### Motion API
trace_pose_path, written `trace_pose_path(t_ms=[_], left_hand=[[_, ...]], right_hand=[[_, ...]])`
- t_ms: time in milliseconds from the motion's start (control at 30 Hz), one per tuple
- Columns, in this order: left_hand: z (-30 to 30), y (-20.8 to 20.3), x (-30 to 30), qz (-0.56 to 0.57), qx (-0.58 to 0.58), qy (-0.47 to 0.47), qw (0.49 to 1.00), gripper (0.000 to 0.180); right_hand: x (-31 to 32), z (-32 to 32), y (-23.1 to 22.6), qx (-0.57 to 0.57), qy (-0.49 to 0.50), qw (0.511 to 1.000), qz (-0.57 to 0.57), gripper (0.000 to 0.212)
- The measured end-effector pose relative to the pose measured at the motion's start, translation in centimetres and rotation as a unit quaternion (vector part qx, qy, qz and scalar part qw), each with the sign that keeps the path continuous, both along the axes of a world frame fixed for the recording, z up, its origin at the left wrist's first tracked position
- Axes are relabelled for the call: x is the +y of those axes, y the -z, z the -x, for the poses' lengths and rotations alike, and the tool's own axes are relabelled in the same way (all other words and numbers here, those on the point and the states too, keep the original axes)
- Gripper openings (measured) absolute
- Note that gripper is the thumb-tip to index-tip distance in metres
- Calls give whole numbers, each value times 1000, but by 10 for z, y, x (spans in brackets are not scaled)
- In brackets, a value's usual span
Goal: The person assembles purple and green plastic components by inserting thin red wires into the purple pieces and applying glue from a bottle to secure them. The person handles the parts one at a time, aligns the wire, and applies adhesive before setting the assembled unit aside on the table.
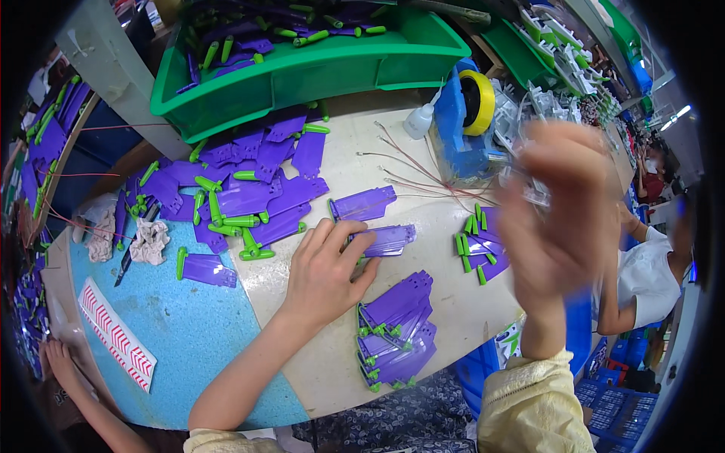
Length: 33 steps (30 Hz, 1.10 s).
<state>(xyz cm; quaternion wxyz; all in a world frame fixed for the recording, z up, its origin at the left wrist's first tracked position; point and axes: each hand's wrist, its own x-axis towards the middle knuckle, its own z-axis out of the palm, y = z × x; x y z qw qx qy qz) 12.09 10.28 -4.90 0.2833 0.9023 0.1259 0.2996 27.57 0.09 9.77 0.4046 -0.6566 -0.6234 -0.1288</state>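
My left hand [323, 264] is over the table with its fingers bent around the near end of a flat purple plastic piece [393, 239]. A bit of its green end shows by the thumb. Just beyond lies another purple piece [366, 204] with a green end. My right hand [559, 215] is raised on the right, smeared by motion; whether it holds anything does not show. Closer to me is an overlapping stack of purple pieces [399, 332] with green ends. A smaller group of them [485, 245] lies left of my right hand.
A heap of purple pieces [249, 192] lies below a green bin [302, 75]. Behind my right hand stand a blue tape dispenser [451, 124], a white squeeze bottle [418, 121] and thin wires [415, 170]. A red-marked sticker sheet [117, 332] lies left; another person's hand [60, 362] is nearby.
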Motion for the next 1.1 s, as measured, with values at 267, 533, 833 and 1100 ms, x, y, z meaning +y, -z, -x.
trace_pose_path(t_ms=[267, 533, 833, 1100], left_hand=[[-1, 0, -2, 127, -4, 26, 992, 60], [2, 10, 5, 221, -10, 16, 975, 67], [-1, 3, 5, 264, 9, -1, 965, 66], [-1, 5, 6, 254, -7, 2, 967, 63]], right_hand=[[-8, 7, 97, 125, -79, 962, 229, 15], [7, 4, 97, 333, -66, 893, 297, 15], [16, 4, 98, 308, -48, 911, 270, 18], [9, -5, 91, 323, -48, 875, 357, 8]])
